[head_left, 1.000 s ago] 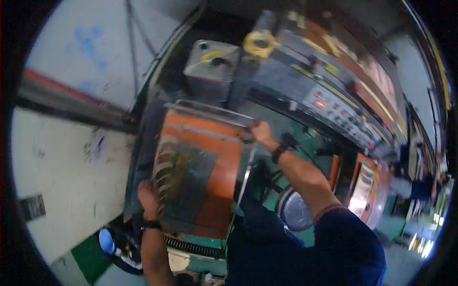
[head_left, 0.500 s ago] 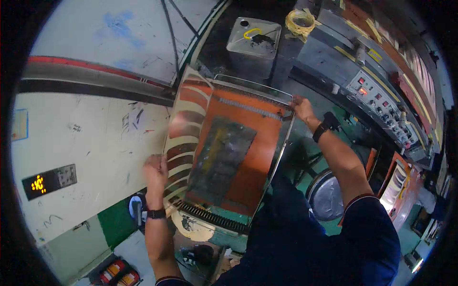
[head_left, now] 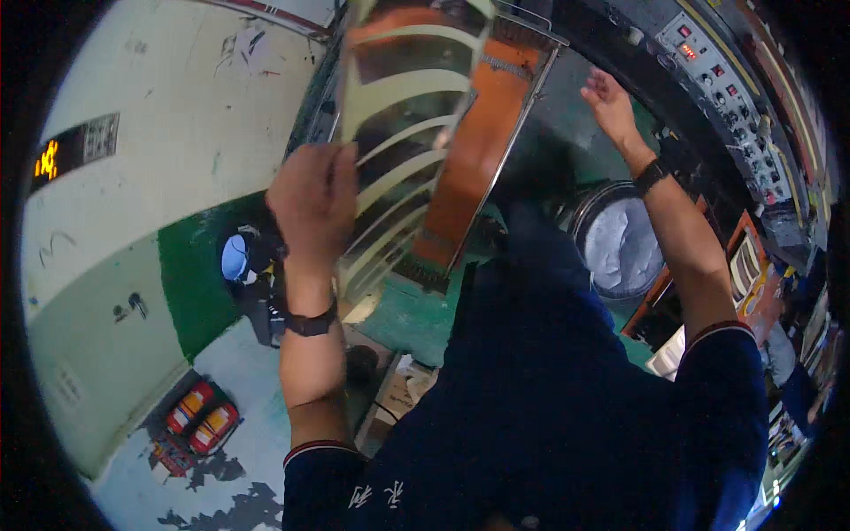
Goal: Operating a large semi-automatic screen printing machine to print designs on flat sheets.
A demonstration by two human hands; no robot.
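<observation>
- The left hand [head_left: 312, 202] is pinching the sheet [head_left: 412, 93] by its left edge, fingers folded over. It's blurring a bit, so I can't tell exactly how the fingertips are sitting.
- That sheet is see-through with pale curved bands, and it's standing tilted in front of the person, running off the top of the view and covering part of the orange board [head_left: 478, 146].
- The right hand [head_left: 608, 103] is hovering off to the right, apart from the sheet, fingers loosely spread and slightly bent. It's hanging near the corner of the metal rail [head_left: 514, 142] that's running along the board's right side.
- Both wrists are sporting dark bands, and the person is wearing a navy shirt [head_left: 549, 407].
- Below the right hand, a round drum [head_left: 624, 246] is showing its wrinkly silver top.
- Up at the right, a control panel [head_left: 722, 97] is glowing with a small red readout above rows of knobs.
- Over on the left, a big pale cabinet [head_left: 181, 102] is carrying a dark display [head_left: 75, 152] with lit orange digits.
- Down at lower left, two red and yellow packs [head_left: 204, 418] are lying side by side on the patchy floor [head_left: 248, 376].
</observation>
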